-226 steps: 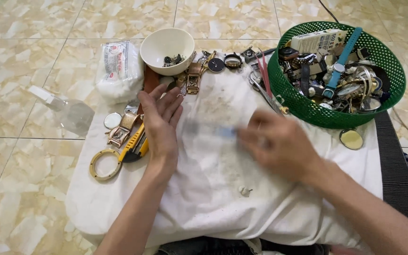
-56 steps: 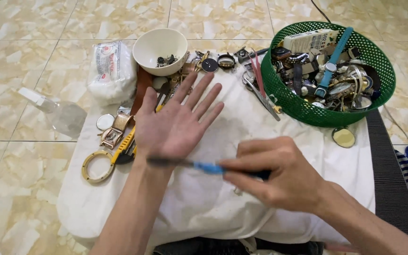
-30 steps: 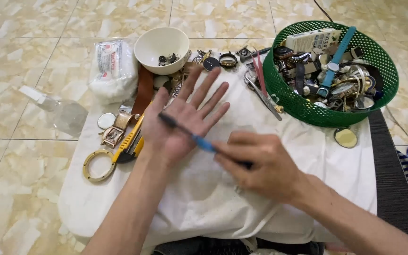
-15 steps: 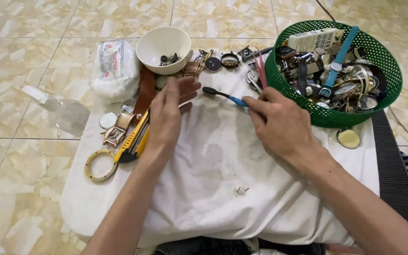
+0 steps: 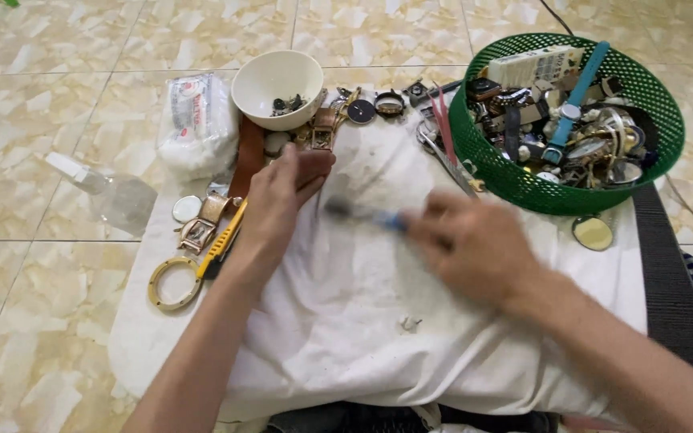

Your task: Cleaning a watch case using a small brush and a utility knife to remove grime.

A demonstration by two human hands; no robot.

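The right hand [image 5: 471,248], blurred, seems to pinch a blue-handled brush [image 5: 362,213], its head just beside the left hand [image 5: 278,200], which lies flat, fingers together, on the white cloth [image 5: 362,321] near the bowl [image 5: 277,87].

A soft plastic packet [image 5: 196,124] lies at the upper left of the white cloth [image 5: 362,321], just left of the white bowl [image 5: 277,87]. It is clear, stuffed with something white, and carries a white label with red and blue print. In the green basket [image 5: 523,180] at upper right, a flat, cream-coloured rectangular card or box [image 5: 541,66] with dark print rests on top of the watches, near the back rim. No signs or screens are visible.
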